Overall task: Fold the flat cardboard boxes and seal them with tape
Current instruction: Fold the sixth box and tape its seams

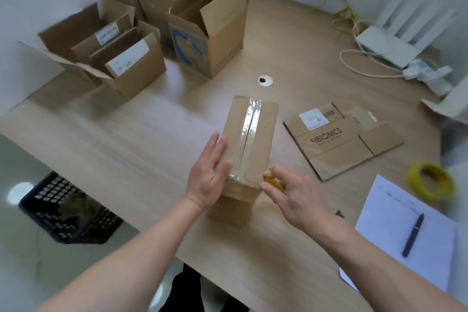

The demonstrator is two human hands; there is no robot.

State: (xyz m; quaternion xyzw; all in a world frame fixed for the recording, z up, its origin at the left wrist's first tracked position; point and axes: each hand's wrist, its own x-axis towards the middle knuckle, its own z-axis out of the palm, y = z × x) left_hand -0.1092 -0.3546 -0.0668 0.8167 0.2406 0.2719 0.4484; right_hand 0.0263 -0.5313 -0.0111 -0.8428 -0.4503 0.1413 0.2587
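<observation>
Pale wood-grain desk [126, 149] under white walls, with a round cable port [265, 81] at 12 o'clock of centre. Cluster of open brown cardboard boxes [141, 33] at 10 o'clock; flattened brown cardboard box printed SIBIONICS [336, 144] at 3 o'clock of centre. White router with cables [387, 45] at 2 o'clock, yellow tape roll [430, 181] lying flat near the right edge, white paper sheet [405, 230] with a dark blue pen [412, 234] at 4 o'clock. Black slotted plastic crate [68, 210] on the floor at 8 o'clock.

Closed brown cardboard box [249, 144] at centre, clear tape along its top seam. Left hand [210, 177] flat on the near left of the lid, fingers straight and pressing (a spread grip). Right hand [293, 195] just beside the box's near right corner, fingers curled around a small yellow object [272, 180], mostly hidden.
</observation>
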